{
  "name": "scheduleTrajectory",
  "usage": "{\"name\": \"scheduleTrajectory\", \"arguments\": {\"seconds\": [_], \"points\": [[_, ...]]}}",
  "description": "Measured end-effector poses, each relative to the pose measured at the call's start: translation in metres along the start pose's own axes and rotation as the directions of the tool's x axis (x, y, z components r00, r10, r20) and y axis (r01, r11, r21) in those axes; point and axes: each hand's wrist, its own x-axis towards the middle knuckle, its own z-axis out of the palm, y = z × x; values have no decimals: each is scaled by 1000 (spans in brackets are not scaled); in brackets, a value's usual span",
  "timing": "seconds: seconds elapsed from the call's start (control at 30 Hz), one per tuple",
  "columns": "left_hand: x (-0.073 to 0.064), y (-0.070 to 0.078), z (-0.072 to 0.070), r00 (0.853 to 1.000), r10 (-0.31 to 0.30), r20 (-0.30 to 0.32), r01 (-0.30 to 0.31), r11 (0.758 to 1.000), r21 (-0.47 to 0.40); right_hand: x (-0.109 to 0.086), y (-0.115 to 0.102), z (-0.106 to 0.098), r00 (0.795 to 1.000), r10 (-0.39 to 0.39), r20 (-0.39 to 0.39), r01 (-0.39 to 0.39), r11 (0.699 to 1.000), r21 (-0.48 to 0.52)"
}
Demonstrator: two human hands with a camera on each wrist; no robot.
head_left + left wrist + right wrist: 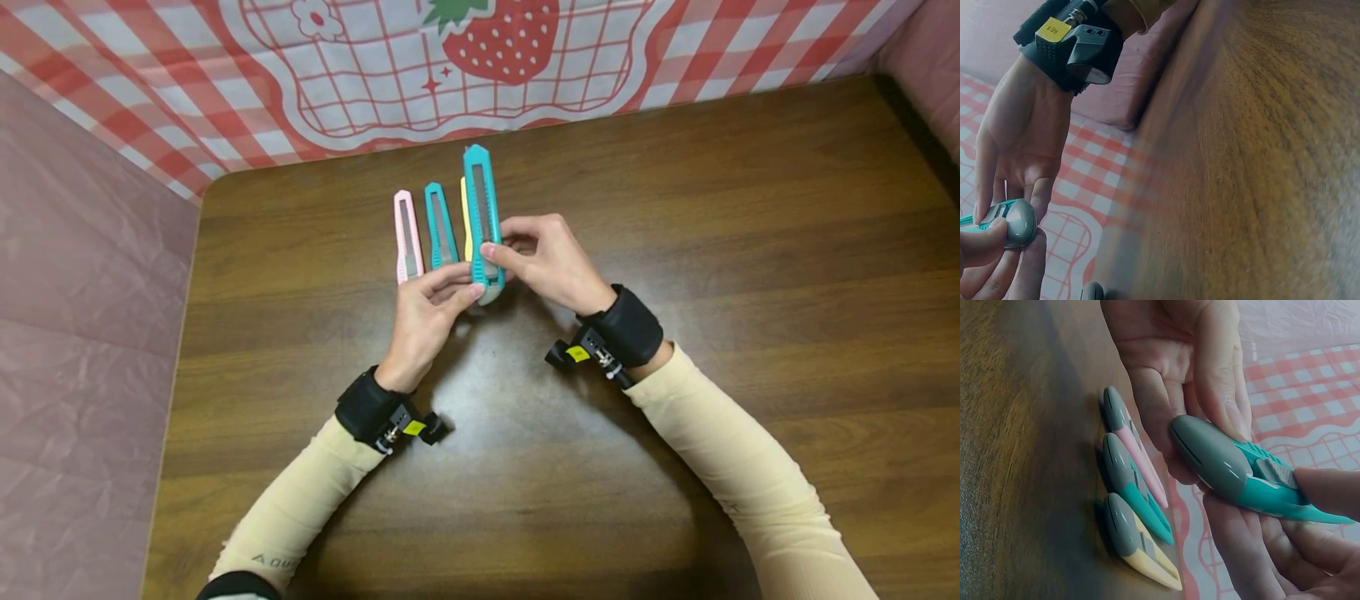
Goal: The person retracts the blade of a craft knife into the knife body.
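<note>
A teal box cutter [480, 179] with a grey end cap [1209, 453] is held up above the table, its nose pointing away from me. My left hand [422, 323] pinches it near the capped end, thumb on one side and fingers behind. My right hand [561, 268] also grips it; in the right wrist view that thumb [1329, 487] touches the grey slider [1274, 472]. Behind the hands lie three more box cutters side by side: pink [399, 242], teal [435, 221] and yellow [466, 221], the last partly covered by the held one.
The brown wooden table [750, 250] extends to both sides and toward me. A red-and-white checked cloth with a strawberry [502, 42] hangs along the back edge. Pinkish fabric [82, 333] borders the left side, with more at the far right.
</note>
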Motion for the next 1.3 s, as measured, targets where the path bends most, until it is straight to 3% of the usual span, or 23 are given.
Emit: {"name": "scheduleTrajectory", "arguments": {"seconds": [0.13,0.4,0.67,0.97,1.3], "points": [[0,0,0,1000,1,-4,-1,1000,-3,2,4,0,1000,17,5,-17,1000,24],[1,0,0,1000,0,-16,0,1000,-9,9,35,2,998,43,39,-46,996,82],[0,-2,0,1000,14,-14,-15,1000,-24,9,40,5,1000,20,20,-21,998,54],[-1,0,-1,999,36,-28,-37,999,-30,0,5,4,1000,1,-11,0,999,44],[0,0,-1,998,46,-48,-47,999,-16,-3,4,4,996,-79,-31,79,997,22]]}}
